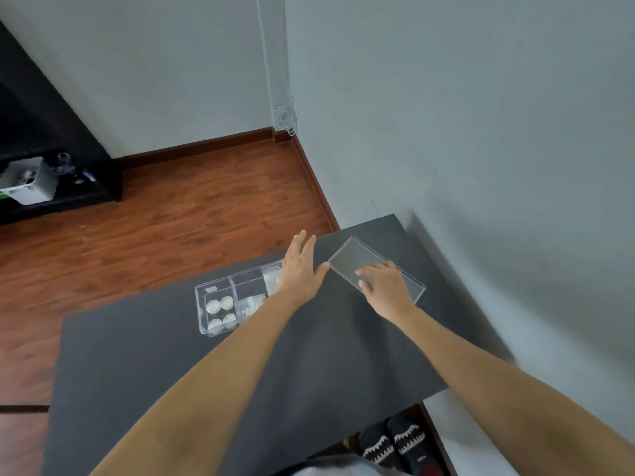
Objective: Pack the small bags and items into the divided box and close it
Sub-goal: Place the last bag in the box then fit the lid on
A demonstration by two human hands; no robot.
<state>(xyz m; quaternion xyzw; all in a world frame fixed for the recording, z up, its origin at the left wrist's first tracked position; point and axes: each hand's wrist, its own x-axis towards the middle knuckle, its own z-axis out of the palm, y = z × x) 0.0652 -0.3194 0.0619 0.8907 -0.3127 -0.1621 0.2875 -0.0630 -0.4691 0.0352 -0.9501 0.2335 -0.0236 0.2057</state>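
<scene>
A clear divided box (202,304) lies on the dark table, uncovered. Its near-left compartment holds several small round tins (221,312); small clear bags (252,304) fill compartments to the right. My left hand (300,269) hovers flat, fingers spread, over the box's far right end and hides it. The clear lid (354,255) lies flat on the table to the right of the box. My right hand (385,285) rests on the lid's near half with its fingers pressed on the surface, gripping nothing.
The dark table (171,365) ends close to the grey wall on the right. Wood floor lies beyond its far edge. A black shelf with a white bin (31,182) stands far left. Dark slippers (395,444) sit under the table's near right.
</scene>
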